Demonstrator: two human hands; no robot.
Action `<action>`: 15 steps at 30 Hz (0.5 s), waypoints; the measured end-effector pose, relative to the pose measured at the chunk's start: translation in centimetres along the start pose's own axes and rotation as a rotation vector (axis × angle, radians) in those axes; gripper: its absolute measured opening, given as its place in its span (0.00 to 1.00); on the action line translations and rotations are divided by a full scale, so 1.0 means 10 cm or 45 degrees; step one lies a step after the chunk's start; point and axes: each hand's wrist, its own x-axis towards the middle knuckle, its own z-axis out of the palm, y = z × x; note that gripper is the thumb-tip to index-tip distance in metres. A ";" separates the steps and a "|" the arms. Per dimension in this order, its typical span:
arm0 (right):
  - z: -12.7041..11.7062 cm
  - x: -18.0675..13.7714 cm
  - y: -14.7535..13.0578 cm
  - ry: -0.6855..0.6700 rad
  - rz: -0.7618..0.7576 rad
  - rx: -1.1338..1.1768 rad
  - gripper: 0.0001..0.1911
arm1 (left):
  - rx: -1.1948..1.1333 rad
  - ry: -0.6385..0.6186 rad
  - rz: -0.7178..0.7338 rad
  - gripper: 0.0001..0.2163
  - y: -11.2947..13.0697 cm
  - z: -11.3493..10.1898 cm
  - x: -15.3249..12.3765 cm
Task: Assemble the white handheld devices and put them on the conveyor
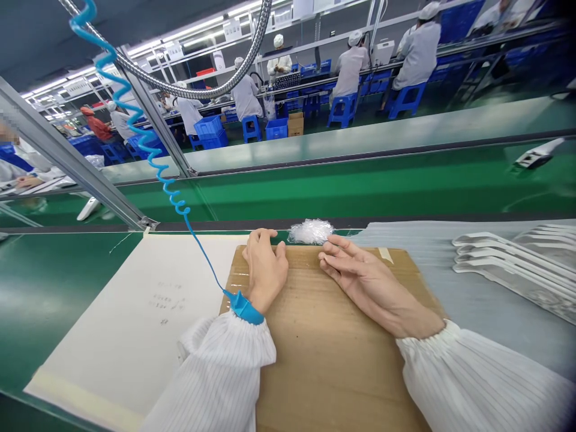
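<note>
Both hands rest on a brown cardboard sheet (328, 354) on the bench. My left hand (264, 267) lies knuckles up, fingers curled over the cardboard's far edge, nothing visible in it. A blue wrist strap (245, 308) with a coiled blue cord (135, 129) sits on that wrist. My right hand (360, 276) lies flat with fingers stretched out, fingertips beside a small clump of clear plastic pieces (311, 231) at the cardboard's far edge.
A white paper sheet (135, 318) lies to the left. White moulded parts (513, 264) are stacked at the right on a grey mat. A green conveyor belt (360, 180) runs beyond, with a white part (537, 155) on it. Other workers sit at far benches.
</note>
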 end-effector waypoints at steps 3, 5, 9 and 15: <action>-0.03 0.03 0.01 0.005 0.001 -0.008 0.22 | 0.004 0.013 0.004 0.09 -0.01 0.01 0.00; -0.04 0.05 0.02 0.002 0.001 -0.003 0.25 | 0.007 0.018 0.007 0.09 -0.01 0.01 0.00; -0.06 0.05 0.03 0.018 -0.002 0.000 0.26 | 0.002 0.002 0.006 0.09 -0.01 0.00 0.01; -0.06 0.05 0.02 -0.024 -0.021 -0.025 0.21 | 0.001 -0.015 -0.004 0.10 0.00 0.00 0.00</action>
